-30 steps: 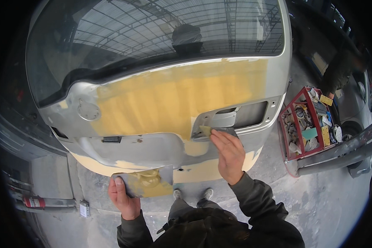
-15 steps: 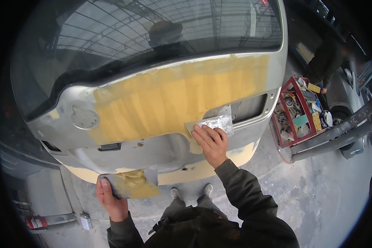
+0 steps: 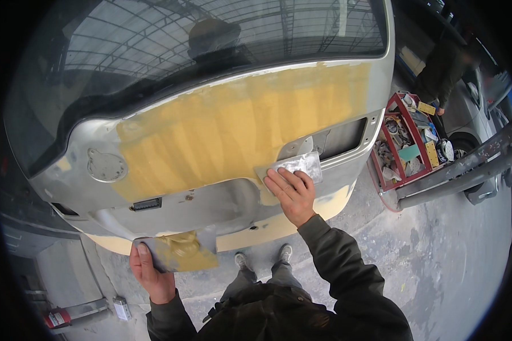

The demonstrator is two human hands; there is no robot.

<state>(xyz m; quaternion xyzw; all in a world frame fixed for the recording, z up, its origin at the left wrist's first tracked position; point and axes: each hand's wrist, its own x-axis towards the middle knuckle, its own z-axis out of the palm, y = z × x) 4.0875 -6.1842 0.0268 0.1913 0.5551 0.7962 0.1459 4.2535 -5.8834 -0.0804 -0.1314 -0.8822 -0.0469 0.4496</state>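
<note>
A silver vehicle tailgate (image 3: pixel 222 207) stands in front of me, a broad band of yellow filler (image 3: pixel 227 125) spread across its panel below the dark window. My right hand (image 3: pixel 293 196) grips a thin metal spreader (image 3: pixel 305 163), fingers laid over its face. The spreader lies at the filler's lower right edge, beside the rectangular opening; whether its edge touches the panel is unclear. In front of the tailgate's lower left edge, my left hand (image 3: pixel 153 277) pinches a flat grey board (image 3: pixel 209 238) by its left side, thumb on top. Soft yellow filler (image 3: pixel 183 245) is heaped on that board.
To the right is a red cart (image 3: pixel 405 149) full of tools and sanding supplies, with a person (image 3: pixel 445 74) beside it. A thick grey metal arm (image 3: pixel 438 184) runs near the cart. At lower left a small metal can (image 3: pixel 121 307) stands on the concrete floor (image 3: pixel 432 256).
My view has shifted a little, so the tailgate sits slightly farther left and higher. Both hands keep their holds on the spreader and board, with little visible movement.
</note>
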